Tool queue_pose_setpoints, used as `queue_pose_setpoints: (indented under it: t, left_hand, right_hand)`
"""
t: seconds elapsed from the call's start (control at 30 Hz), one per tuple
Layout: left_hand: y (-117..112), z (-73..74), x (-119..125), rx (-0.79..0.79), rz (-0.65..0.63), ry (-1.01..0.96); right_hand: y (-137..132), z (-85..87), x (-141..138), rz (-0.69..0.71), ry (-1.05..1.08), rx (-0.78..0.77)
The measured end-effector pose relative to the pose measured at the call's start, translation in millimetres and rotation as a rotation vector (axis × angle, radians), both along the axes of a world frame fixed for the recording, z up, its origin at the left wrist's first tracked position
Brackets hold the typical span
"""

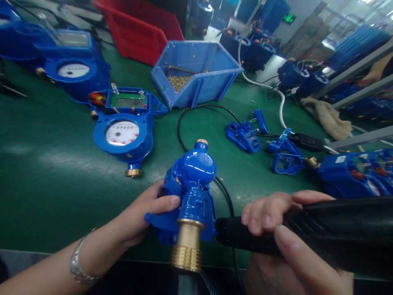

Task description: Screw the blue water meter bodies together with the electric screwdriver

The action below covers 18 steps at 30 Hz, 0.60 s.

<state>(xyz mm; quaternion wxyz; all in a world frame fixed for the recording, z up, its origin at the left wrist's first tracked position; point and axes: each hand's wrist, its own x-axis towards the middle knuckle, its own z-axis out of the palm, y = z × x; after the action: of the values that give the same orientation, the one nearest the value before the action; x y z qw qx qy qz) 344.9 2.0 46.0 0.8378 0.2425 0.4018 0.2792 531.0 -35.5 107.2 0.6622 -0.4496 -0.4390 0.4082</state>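
Note:
My left hand (144, 217) grips a blue water meter (192, 184) by its left side, holding it face down at the table's front edge. Its brass threaded end (187, 246) points toward me. My right hand (282, 237) is closed round a black electric screwdriver (307, 233). The tool lies level, and its tip meets the meter's right side. A metal bracelet (78, 266) sits on my left wrist.
A green mat (46, 172) covers the table. On it lie an open meter with dial and display (124, 127), a closed meter (73, 67), a blue bin of brass screws (196, 71), a red bin (138, 28), loose blue plastic parts (245, 135), more meters (356, 172), a cloth (325, 116) and black cable (184, 139).

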Motion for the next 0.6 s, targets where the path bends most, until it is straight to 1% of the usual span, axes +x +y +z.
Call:
queue_pose_setpoints:
  t: [0.2, 0.4, 0.5, 0.6]
  left_hand:
    - [-1, -0.4, 0, -0.011, 0.009, 0.013]
    - [1, -3.0, -1, 0.020, -0.006, -0.034]
    - [2, -6.2, -3, 0.022, -0.041, -0.064]
    - [1, -9.2, -3, -0.021, -0.054, -0.078]
  right_hand:
    - [-1, -1.3, 1, 0.007, -0.025, 0.001]
    - [1, 1.0, -5, -0.063, 0.015, 0.024]
    - [6, 6.0, -4, 0.010, 0.041, 0.010]
    - [11, 21.1, -3, 0.081, 0.001, -0.058]
